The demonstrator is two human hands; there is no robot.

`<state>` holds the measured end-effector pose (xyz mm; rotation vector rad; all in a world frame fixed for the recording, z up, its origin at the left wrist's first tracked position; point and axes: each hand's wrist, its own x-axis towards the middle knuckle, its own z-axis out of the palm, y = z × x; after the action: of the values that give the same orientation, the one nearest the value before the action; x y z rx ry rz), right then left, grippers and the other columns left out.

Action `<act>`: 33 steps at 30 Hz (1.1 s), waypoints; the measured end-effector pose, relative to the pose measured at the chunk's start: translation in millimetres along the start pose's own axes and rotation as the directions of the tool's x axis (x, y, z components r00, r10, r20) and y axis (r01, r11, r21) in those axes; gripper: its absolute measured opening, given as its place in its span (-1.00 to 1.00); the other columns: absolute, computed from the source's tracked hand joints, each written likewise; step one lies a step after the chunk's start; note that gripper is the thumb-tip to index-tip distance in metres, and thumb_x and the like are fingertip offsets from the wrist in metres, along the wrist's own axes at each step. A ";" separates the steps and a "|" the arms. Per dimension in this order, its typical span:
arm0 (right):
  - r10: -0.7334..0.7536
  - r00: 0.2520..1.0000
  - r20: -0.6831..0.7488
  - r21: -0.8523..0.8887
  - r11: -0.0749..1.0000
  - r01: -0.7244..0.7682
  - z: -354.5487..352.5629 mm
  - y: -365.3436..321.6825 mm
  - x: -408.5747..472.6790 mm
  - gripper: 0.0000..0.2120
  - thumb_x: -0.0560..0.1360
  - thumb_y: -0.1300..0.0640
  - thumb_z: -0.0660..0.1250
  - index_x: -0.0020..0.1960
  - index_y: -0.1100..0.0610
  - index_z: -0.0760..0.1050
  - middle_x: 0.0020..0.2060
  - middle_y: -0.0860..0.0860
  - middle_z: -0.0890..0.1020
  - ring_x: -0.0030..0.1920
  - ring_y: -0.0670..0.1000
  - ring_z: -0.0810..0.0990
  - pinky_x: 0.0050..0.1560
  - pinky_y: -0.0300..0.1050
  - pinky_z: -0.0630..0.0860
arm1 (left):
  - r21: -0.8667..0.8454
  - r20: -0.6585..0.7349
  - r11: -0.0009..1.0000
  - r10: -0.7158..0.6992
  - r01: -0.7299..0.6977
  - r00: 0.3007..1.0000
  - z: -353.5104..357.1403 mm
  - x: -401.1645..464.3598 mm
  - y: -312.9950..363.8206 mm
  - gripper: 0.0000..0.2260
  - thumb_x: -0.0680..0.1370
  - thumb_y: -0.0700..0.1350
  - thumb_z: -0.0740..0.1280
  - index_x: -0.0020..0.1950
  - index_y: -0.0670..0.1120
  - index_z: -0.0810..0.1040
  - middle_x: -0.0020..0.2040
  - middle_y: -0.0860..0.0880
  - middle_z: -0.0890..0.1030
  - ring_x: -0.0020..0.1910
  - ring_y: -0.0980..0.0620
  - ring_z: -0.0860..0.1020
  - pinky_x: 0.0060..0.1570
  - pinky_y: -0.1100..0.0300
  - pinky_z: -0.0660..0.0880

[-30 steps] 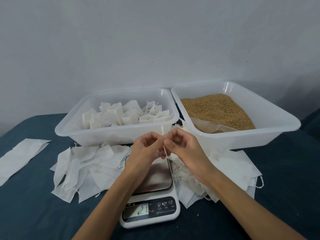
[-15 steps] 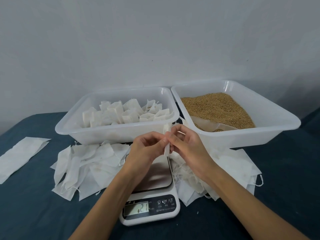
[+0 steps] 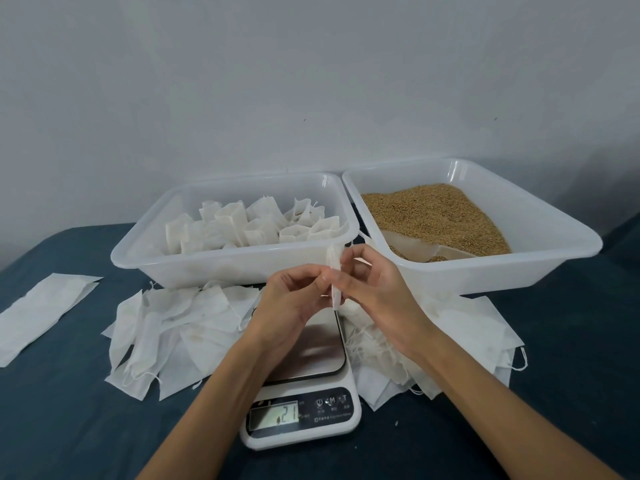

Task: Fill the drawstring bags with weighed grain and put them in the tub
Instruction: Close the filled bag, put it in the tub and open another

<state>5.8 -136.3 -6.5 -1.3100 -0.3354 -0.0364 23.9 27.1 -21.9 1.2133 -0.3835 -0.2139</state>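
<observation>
"21" was read on the scale [image 3: 300,386] display; button print was too small to read. A bag [image 3: 334,280] was held edge-on above the scale, long axis upright, pinched between left hand [image 3: 294,299] and right hand [image 3: 372,289]. Compared with a second before, it was raised slightly, nearer the tub [image 3: 239,261] rim.

left hand [image 3: 294,299] and right hand [image 3: 375,292] meeting, fingertips pinching
</observation>
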 end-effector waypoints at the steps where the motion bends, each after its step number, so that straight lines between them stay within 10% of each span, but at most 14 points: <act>1: 0.003 1.000 -0.006 -0.034 0.999 -0.004 0.4 0.4 -0.4 -0.72 0.47 0.25 0.49 0.07 0.22 0.42 -0.20 0.19 0.51 -0.15 0.15 0.52 0.04 0.17 0.51 | 0.016 -0.013 1.000 0.000 0.000 1.000 0.6 0.1 0.1 -0.91 0.55 -0.15 0.50 -0.06 -0.17 0.75 -0.10 -0.18 0.70 -0.08 -0.04 0.68 -0.01 0.18 0.61; 12: -0.143 0.973 -0.181 -0.277 0.957 0.089 -4.1 12.4 1.3 -0.87 0.60 0.27 0.34 0.03 0.13 0.40 -0.35 0.01 0.60 -0.32 0.10 0.61 -0.09 0.15 0.56 | 0.274 -0.171 0.956 0.153 -0.102 0.973 7.4 1.9 -1.5 -0.83 0.70 -0.21 0.31 -0.01 -0.28 0.59 -0.26 -0.12 0.61 -0.28 -0.01 0.58 -0.21 0.17 0.57; 21: -0.470 0.849 0.243 -0.831 0.351 0.432 -8.4 12.0 -4.2 -0.83 0.67 0.22 0.21 0.18 0.08 0.53 -0.18 -0.09 0.50 -0.23 -0.11 0.47 -0.17 -0.04 0.52 | 0.400 -0.321 0.909 0.257 -0.115 0.912 5.0 3.2 1.3 -0.78 0.69 -0.22 0.29 -0.14 -0.27 0.53 -0.38 -0.05 0.50 -0.38 0.05 0.42 -0.36 0.27 0.40; 29: -0.387 0.886 0.254 -0.845 0.358 0.398 -10.1 9.7 -2.6 -0.72 0.54 -0.15 0.41 -0.01 0.06 0.66 -0.07 -0.18 0.49 -0.24 -0.21 0.47 -0.19 -0.20 0.48 | 0.417 -0.268 0.894 0.294 -0.165 0.917 6.8 0.8 9.3 -0.69 0.68 -0.14 0.35 -0.22 -0.24 0.50 -0.40 -0.04 0.45 -0.41 0.10 0.40 -0.36 0.33 0.39; 33: -0.375 0.926 0.042 -0.564 0.756 0.332 -12.8 3.2 2.3 -0.88 0.57 0.11 0.42 -0.05 0.16 0.68 -0.11 -0.04 0.55 -0.15 -0.05 0.59 -0.09 -0.09 0.58 | 0.474 -0.274 0.863 0.332 -0.174 0.903 7.1 -0.2 11.2 -0.74 0.72 -0.02 0.28 -0.11 -0.09 0.57 -0.19 0.07 0.62 -0.17 0.14 0.55 -0.08 0.34 0.50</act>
<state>11.5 -147.3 -11.6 -1.8115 -0.5337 -0.5453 20.4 24.9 -9.3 1.5969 -0.2850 0.3409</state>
